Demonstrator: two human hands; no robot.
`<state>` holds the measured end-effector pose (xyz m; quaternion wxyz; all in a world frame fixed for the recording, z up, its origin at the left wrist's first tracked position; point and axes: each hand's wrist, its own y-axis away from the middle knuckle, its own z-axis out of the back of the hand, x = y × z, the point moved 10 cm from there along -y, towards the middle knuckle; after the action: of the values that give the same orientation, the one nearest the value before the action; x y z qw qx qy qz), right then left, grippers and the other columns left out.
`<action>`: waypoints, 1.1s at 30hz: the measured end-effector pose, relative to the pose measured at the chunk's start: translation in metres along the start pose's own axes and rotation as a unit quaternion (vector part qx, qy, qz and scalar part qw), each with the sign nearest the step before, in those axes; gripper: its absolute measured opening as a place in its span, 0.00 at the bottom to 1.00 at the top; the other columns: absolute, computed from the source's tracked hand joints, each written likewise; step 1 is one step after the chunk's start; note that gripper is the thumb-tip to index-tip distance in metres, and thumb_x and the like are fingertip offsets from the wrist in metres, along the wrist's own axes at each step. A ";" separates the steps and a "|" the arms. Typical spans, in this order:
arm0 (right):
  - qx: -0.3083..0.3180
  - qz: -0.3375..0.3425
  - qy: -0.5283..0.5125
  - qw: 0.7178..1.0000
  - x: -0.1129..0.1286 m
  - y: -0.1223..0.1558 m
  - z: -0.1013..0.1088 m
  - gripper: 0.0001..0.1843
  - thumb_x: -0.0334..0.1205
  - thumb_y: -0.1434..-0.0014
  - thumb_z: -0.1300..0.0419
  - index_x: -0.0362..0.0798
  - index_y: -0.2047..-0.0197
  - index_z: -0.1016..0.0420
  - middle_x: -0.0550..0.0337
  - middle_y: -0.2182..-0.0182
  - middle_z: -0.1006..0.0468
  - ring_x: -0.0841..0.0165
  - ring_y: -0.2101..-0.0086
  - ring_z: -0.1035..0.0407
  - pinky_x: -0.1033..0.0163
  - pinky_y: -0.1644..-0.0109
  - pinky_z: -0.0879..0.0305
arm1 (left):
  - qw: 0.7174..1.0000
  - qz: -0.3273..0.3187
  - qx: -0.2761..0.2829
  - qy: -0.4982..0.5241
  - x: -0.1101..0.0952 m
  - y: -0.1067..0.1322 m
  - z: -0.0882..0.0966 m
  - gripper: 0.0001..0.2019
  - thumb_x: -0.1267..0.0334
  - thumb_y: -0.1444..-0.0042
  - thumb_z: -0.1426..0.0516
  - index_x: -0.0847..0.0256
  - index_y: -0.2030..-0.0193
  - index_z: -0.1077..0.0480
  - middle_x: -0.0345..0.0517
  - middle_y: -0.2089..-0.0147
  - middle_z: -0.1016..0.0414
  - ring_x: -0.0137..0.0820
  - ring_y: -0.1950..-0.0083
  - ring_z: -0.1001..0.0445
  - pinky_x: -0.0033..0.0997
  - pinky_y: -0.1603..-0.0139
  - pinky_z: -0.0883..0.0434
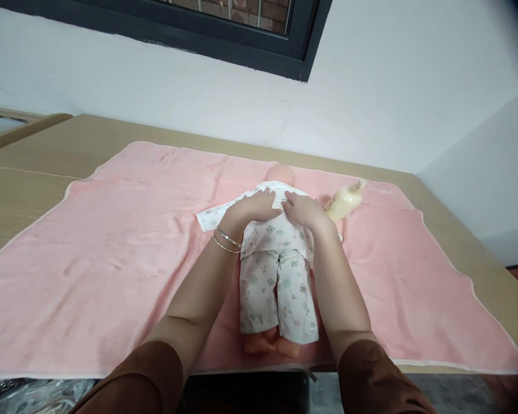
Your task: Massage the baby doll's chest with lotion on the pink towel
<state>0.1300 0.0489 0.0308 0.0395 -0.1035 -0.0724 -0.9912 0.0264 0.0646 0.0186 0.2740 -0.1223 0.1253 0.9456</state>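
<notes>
A baby doll in white patterned pajamas lies stretched out on a pink blanket. Its smooth head points towards the wall, and its bare feet lie near the blanket's front edge. No face shows on the doll from here. My left hand rests flat on the left of its upper body, fingers stretched out. On the other side, my right hand lies with fingers extended on the pajama top. One sleeve spreads out to the left; the other is mostly hidden behind my right arm.
A feeding bottle with pale yellow contents lies on its side, right of the doll. The blanket covers much of a wooden table against a white wall. A dark window frame is above. Clear plastic items show below the table's front left.
</notes>
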 end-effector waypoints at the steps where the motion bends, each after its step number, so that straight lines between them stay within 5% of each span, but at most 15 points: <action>1: 0.015 0.006 0.006 1.000 0.006 0.008 0.003 0.21 0.43 0.26 0.53 0.49 0.40 0.24 0.45 0.39 0.21 0.49 0.40 0.28 0.44 0.37 0.35 | 1.000 -0.013 0.023 -0.010 -0.006 0.006 0.000 0.28 0.55 0.31 0.49 0.62 0.27 0.38 0.59 0.21 0.41 0.47 0.24 0.36 0.45 0.29 0.34; 4: 0.045 0.028 0.005 0.999 0.018 0.028 0.012 0.18 0.44 0.27 0.51 0.50 0.55 0.20 0.49 0.50 0.16 0.53 0.49 0.23 0.52 0.46 0.32 | 0.998 -0.031 0.059 -0.022 -0.018 0.021 0.003 0.21 0.61 0.31 0.52 0.62 0.36 0.30 0.57 0.34 0.24 0.44 0.38 0.22 0.42 0.40 0.27; 7: 0.053 0.028 -0.036 0.998 0.015 0.031 0.015 0.19 0.46 0.27 0.51 0.51 0.59 0.20 0.53 0.54 0.15 0.57 0.54 0.23 0.57 0.51 0.33 | 0.998 -0.012 0.057 -0.018 -0.016 0.023 0.005 0.19 0.59 0.29 0.53 0.62 0.41 0.27 0.55 0.40 0.19 0.43 0.43 0.20 0.41 0.42 0.26; 10: 0.024 0.027 -0.097 0.995 0.002 0.015 0.012 0.23 0.49 0.26 0.53 0.52 0.53 0.18 0.54 0.50 0.14 0.57 0.49 0.22 0.57 0.47 0.31 | 0.999 0.010 0.034 -0.006 -0.007 0.011 -0.001 0.26 0.54 0.28 0.54 0.65 0.31 0.34 0.60 0.28 0.30 0.47 0.31 0.28 0.44 0.32 0.31; 14: -0.038 0.043 -0.111 0.992 -0.016 -0.014 0.000 0.25 0.47 0.25 0.54 0.49 0.34 0.26 0.52 0.32 0.26 0.58 0.33 0.34 0.56 0.30 0.40 | 0.998 0.045 -0.025 0.043 0.012 -0.014 -0.011 0.35 0.47 0.27 0.59 0.66 0.21 0.51 0.58 0.16 0.56 0.48 0.16 0.54 0.57 0.21 0.47; 18: -0.062 0.043 -0.100 0.992 -0.023 -0.030 -0.014 0.29 0.47 0.24 0.56 0.46 0.27 0.35 0.50 0.26 0.36 0.58 0.28 0.41 0.54 0.25 0.47 | 0.988 0.083 -0.070 0.110 0.024 -0.026 -0.017 0.35 0.43 0.28 0.63 0.56 0.20 0.52 0.50 0.15 0.58 0.46 0.15 0.60 0.71 0.21 0.56; 26: -0.122 0.035 -0.093 0.987 -0.007 -0.019 0.006 0.25 0.42 0.28 0.54 0.45 0.38 0.23 0.46 0.39 0.20 0.55 0.40 0.27 0.53 0.34 0.35 | 0.977 0.095 -0.140 0.127 0.020 -0.021 -0.009 0.30 0.46 0.27 0.62 0.53 0.25 0.41 0.52 0.18 0.49 0.51 0.18 0.52 0.77 0.23 0.55; 30: -0.236 0.026 -0.104 0.966 -0.001 -0.016 0.016 0.30 0.37 0.29 0.57 0.40 0.31 0.30 0.42 0.29 0.32 0.57 0.29 0.40 0.51 0.26 0.45 | 0.974 0.096 -0.175 0.109 0.022 -0.018 0.004 0.24 0.54 0.27 0.59 0.55 0.35 0.30 0.54 0.27 0.31 0.50 0.26 0.35 0.71 0.25 0.46; 33: -0.187 0.053 -0.087 0.977 0.009 -0.026 -0.005 0.32 0.43 0.27 0.56 0.40 0.25 0.38 0.40 0.24 0.44 0.51 0.24 0.52 0.41 0.23 0.53 | 0.967 0.118 -0.215 0.070 0.027 -0.014 0.017 0.22 0.62 0.28 0.58 0.60 0.43 0.25 0.58 0.40 0.20 0.47 0.37 0.24 0.62 0.26 0.42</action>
<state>0.1182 0.0738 0.0246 0.0653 -0.1988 0.1170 -0.9708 0.0088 0.0943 0.0237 0.1180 -0.2287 -0.0488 0.9651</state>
